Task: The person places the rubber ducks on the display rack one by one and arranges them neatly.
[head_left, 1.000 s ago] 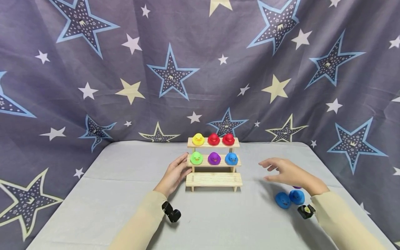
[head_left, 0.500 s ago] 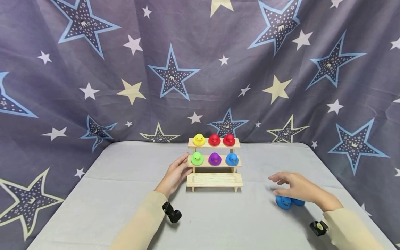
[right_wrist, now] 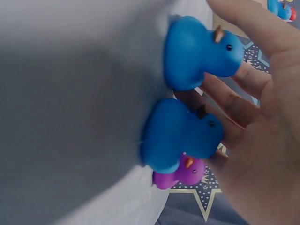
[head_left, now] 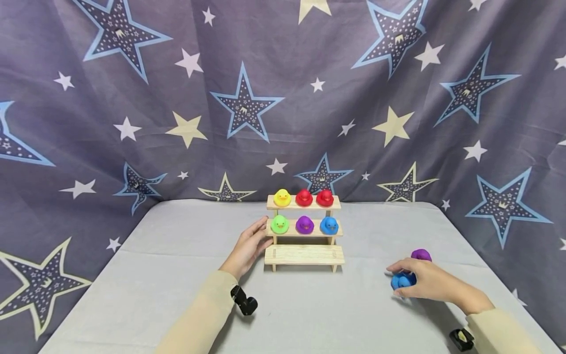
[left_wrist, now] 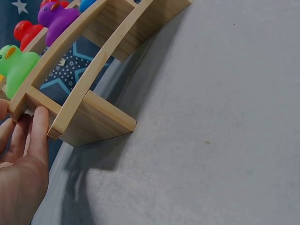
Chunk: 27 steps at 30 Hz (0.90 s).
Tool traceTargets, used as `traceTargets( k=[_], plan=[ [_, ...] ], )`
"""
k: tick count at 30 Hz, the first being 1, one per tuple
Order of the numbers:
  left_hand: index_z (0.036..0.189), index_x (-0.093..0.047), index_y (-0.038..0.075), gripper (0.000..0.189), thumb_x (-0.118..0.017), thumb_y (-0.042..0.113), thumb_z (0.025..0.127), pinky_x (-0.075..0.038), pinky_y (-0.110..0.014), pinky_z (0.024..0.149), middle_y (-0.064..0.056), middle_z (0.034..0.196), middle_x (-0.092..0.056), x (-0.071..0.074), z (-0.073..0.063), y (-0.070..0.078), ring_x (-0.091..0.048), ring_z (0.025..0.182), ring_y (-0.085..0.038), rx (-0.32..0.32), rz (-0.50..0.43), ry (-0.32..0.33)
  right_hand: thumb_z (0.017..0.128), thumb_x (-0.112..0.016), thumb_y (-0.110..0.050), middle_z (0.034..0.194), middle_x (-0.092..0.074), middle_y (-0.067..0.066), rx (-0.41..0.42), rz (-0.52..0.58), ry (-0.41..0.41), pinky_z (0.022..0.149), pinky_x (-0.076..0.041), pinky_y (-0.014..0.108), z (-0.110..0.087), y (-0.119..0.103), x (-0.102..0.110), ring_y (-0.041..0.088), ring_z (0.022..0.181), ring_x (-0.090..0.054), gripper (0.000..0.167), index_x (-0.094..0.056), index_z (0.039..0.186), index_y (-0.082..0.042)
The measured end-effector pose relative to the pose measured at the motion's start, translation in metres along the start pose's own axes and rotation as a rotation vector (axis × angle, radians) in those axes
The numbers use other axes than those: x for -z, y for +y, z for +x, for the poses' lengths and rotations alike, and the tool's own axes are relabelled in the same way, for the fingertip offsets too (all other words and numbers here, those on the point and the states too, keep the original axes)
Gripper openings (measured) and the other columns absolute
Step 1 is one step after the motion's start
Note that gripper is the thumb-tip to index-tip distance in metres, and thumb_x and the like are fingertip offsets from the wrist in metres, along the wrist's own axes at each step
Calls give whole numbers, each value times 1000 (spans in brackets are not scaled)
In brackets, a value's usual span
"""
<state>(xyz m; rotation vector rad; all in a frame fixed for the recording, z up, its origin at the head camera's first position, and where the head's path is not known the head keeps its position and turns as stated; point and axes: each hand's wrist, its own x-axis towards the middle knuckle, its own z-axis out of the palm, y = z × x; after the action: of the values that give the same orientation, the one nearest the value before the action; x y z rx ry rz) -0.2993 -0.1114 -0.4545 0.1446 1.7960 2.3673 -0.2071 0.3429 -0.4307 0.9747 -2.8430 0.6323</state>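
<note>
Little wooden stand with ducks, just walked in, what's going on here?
A person's left hand touches the left end of a wooden stand. Their right hand is around a blue duck on the table; I can't tell whether it grips it. Another blue duck and a purple duck sit close by. The stand's top tier bears a yellow duck and two red ducks; the middle one bears a green duck, another purple duck and a third blue duck.
</note>
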Motion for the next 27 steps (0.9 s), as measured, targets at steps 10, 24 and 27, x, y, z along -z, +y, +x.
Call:
traceTargets(
  k=[10, 24, 27],
  plan=[
    [156, -31, 3, 53, -44, 4, 105, -51, -28, 105, -19, 157, -32, -3, -2, 1, -39, 140, -32, 6, 2, 25, 73, -89, -37, 111, -67, 2, -35, -25, -17, 77, -57, 31, -6, 2, -7, 15, 98, -59, 53, -71, 118, -16],
    [156, -31, 3, 53, -45, 4, 105, -51, -29, 105, -18, 157, -31, -4, -2, 2, -39, 140, -32, 8, -6, 26, 72, -90, -34, 110, -67, 3, -32, -31, -15, 76, -57, 30, -6, 3, -7, 14, 97, -59, 51, -71, 117, -15],
    [156, -31, 3, 54, -45, 4, 104, -50, -30, 106, -19, 157, -30, -4, -2, 2, -39, 140, -33, 9, -3, 27, 73, -90, -34, 109, -68, 2, -35, -35, -14, 76, -57, 30, -6, 4, -7, 14, 97, -59, 49, -72, 115, -16]
  ],
)
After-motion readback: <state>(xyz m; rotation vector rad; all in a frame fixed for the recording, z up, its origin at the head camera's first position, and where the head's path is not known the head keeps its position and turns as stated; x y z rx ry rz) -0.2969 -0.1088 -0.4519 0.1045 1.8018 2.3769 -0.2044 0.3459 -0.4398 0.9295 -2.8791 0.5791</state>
